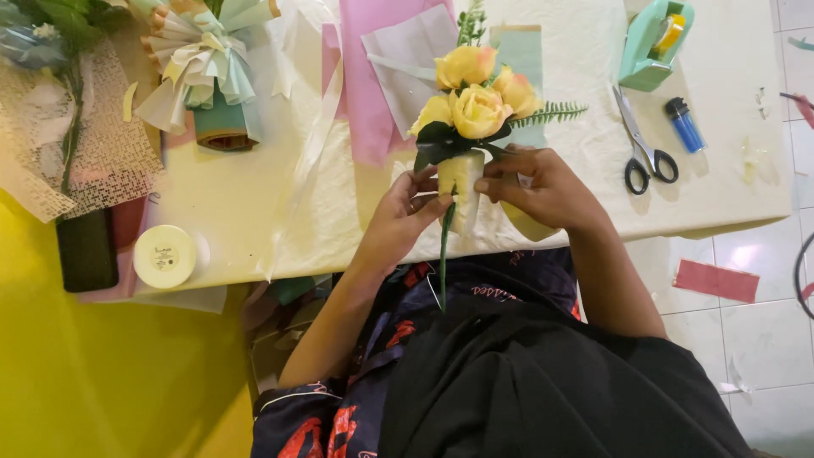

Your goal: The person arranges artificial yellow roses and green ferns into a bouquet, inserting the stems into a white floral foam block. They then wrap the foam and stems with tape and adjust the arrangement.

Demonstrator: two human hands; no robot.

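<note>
— Table [254,203] first: cream cloth, and the bunch of yellow flowers [475,97] is held over its near edge, about the middle.

— Who has it?

— Both hands. The left hand [407,212] pinches the pale wrapping [462,182] at the stems; the right hand [543,191] closes round the same wrap from the other side. Each grip is shut on the bunch.

— How would it handle?

— Light, I'd judge, with soft petals that crush easily. The stem [443,254] hanging below looks stiff. Hold at the wrapped stems, never the heads.

— Packages?

— A round white tub [165,254] with a small label on its lid sits at the near left edge. A mint tape dispenser [655,42] is at the far right, then scissors [644,148] and a small blue lighter [683,125].
</note>
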